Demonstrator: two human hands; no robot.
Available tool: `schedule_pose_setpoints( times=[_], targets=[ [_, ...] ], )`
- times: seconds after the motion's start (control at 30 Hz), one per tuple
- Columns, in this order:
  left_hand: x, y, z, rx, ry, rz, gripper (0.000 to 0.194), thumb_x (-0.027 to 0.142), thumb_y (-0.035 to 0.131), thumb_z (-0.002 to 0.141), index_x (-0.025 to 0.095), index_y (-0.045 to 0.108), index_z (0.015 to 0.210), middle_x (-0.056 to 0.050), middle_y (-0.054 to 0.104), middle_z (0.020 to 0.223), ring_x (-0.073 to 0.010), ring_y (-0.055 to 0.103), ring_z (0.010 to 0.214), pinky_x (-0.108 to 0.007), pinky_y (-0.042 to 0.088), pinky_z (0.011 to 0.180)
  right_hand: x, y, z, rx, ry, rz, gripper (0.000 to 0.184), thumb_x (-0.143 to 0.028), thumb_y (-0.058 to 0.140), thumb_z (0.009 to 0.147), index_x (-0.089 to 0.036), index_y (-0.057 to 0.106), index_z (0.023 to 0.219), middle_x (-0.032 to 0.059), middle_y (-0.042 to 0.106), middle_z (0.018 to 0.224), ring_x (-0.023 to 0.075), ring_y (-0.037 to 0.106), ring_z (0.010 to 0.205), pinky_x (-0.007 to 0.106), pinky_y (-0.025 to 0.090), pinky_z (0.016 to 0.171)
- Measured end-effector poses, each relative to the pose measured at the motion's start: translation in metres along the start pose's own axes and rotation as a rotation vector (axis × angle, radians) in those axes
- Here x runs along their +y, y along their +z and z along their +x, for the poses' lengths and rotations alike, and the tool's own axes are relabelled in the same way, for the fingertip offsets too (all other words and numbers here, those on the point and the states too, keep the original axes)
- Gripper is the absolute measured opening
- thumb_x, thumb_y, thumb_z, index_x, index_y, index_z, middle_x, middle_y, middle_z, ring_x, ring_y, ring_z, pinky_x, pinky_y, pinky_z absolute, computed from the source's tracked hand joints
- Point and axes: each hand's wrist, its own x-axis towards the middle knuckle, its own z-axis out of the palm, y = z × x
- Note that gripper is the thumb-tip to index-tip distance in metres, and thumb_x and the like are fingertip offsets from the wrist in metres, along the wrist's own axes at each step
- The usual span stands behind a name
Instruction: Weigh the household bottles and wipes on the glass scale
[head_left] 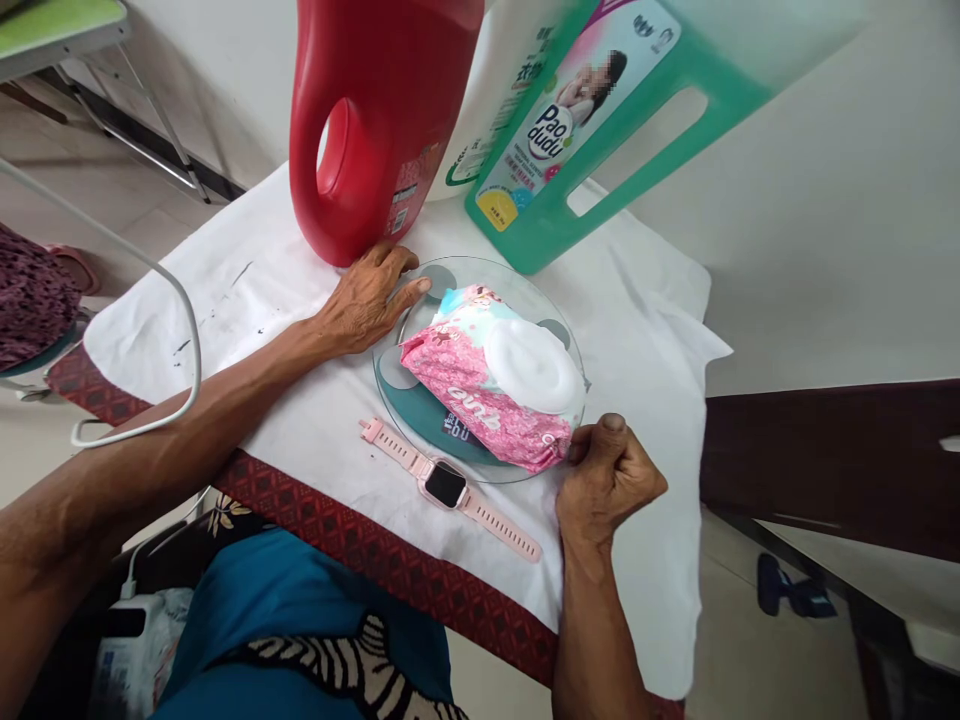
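I am resting my left hand (367,302), grip apart, beside the wet-wipe pack (474,372) lying on the glass scale (414,408), and curling my right hand (606,482), grip together, near the pack's end, where light touching is suiting.

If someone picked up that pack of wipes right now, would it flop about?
The wipes pack would probably give a little, as its wrapper looks creased, though the white lid looks rigid. Pushed, it might slide on the smooth glass scale.
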Motion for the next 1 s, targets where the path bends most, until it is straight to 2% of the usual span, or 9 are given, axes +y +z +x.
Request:
schedule_pose_setpoints(
  times=[0.33, 0.4, 0.47, 0.53, 0.6, 0.67, 0.73, 0.83, 1.0],
  targets=[
    [-0.002, 0.001, -0.002, 0.016, 0.005, 0.018, 0.052, 0.058, 0.037, 0.114, 0.015, 0.062, 0.129, -0.018, 0.069, 0.131, -0.0295, 0.065, 0.121, -0.048, 0.053, 0.109, 0.007, -0.002, -0.002, 0.041, 0.017, -0.024, 0.066, -0.077, 0.047, 0.101, -0.023, 0.059, 0.065, -0.0024, 0.048, 0.051, 0.0154, 0.046, 0.053, 0.034, 0.038, 0.061],
    [-0.002, 0.002, -0.003, 0.026, 0.005, 0.006, 0.052, 0.058, 0.038, 0.113, 0.015, 0.063, 0.128, -0.018, 0.069, 0.13, -0.03, 0.066, 0.12, -0.048, 0.054, 0.108, 0.003, -0.006, -0.001, 0.097, 0.022, 0.02, 0.059, -0.074, 0.054, 0.098, -0.022, 0.061, 0.072, -0.0017, 0.053, 0.058, 0.0163, 0.049, 0.057, 0.034, 0.041, 0.063],
    [-0.003, 0.002, -0.004, 0.041, 0.003, -0.013, 0.05, 0.057, 0.04, 0.113, 0.015, 0.063, 0.127, -0.018, 0.07, 0.128, -0.031, 0.066, 0.12, -0.049, 0.054, 0.107, -0.006, -0.012, 0.001, 0.104, -0.001, 0.128, 0.051, -0.072, 0.066, 0.092, -0.021, 0.066, 0.091, 0.0017, 0.064, 0.077, 0.0202, 0.061, 0.072, 0.036, 0.049, 0.071],
    [-0.002, 0.002, -0.005, 0.056, 0.002, -0.029, 0.047, 0.055, 0.041, 0.113, 0.016, 0.064, 0.125, -0.018, 0.07, 0.126, -0.0316, 0.067, 0.118, -0.051, 0.055, 0.106, -0.022, -0.017, 0.004, -0.025, -0.077, 0.201, 0.063, -0.071, 0.076, 0.084, -0.022, 0.063, 0.122, 0.0098, 0.071, 0.113, 0.029, 0.07, 0.105, 0.045, 0.056, 0.089],
    [-0.002, 0.003, -0.006, 0.064, -0.006, -0.037, 0.045, 0.054, 0.042, 0.112, 0.017, 0.064, 0.125, -0.017, 0.07, 0.126, -0.031, 0.068, 0.117, -0.051, 0.056, 0.105, -0.039, -0.017, 0.008, -0.234, -0.19, 0.142, 0.091, -0.073, 0.082, 0.076, -0.025, 0.051, 0.147, 0.0163, 0.061, 0.147, 0.0375, 0.061, 0.137, 0.058, 0.052, 0.108],
    [-0.002, 0.003, -0.007, 0.06, -0.016, -0.04, 0.042, 0.053, 0.043, 0.113, 0.018, 0.063, 0.126, -0.017, 0.07, 0.127, -0.0299, 0.068, 0.118, -0.05, 0.056, 0.106, -0.056, -0.011, 0.013, -0.4, -0.291, -0.002, 0.11, -0.077, 0.087, 0.069, -0.028, 0.044, 0.157, 0.0185, 0.054, 0.159, 0.0414, 0.055, 0.145, 0.065, 0.047, 0.114],
    [-0.002, 0.004, -0.008, 0.059, -0.018, -0.043, 0.041, 0.051, 0.043, 0.113, 0.018, 0.063, 0.127, -0.016, 0.07, 0.127, -0.0292, 0.068, 0.118, -0.049, 0.055, 0.106, -0.069, -0.002, 0.018, -0.464, -0.353, -0.13, 0.115, -0.08, 0.089, 0.065, -0.026, 0.046, 0.157, 0.0201, 0.058, 0.156, 0.0435, 0.058, 0.14, 0.068, 0.048, 0.113],
    [0.0, 0.004, -0.01, 0.066, -0.007, -0.049, 0.04, 0.049, 0.041, 0.114, 0.018, 0.062, 0.126, -0.016, 0.07, 0.124, -0.0295, 0.069, 0.116, -0.049, 0.056, 0.104, -0.078, 0.011, 0.024, -0.461, -0.346, -0.198, 0.109, -0.08, 0.089, 0.066, -0.023, 0.053, 0.151, 0.0205, 0.065, 0.147, 0.0436, 0.063, 0.132, 0.066, 0.052, 0.108],
    [0.008, 0.003, -0.009, 0.095, -0.03, -0.05, 0.039, 0.048, 0.042, 0.114, 0.017, 0.064, 0.124, -0.016, 0.071, 0.122, -0.0305, 0.071, 0.113, -0.05, 0.057, 0.102, -0.077, 0.014, 0.033, -0.458, -0.143, -0.038, 0.075, -0.071, 0.09, 0.068, -0.024, 0.07, 0.123, 0.0082, 0.076, 0.115, 0.0289, 0.069, 0.1, 0.043, 0.059, 0.085]
  ],
)
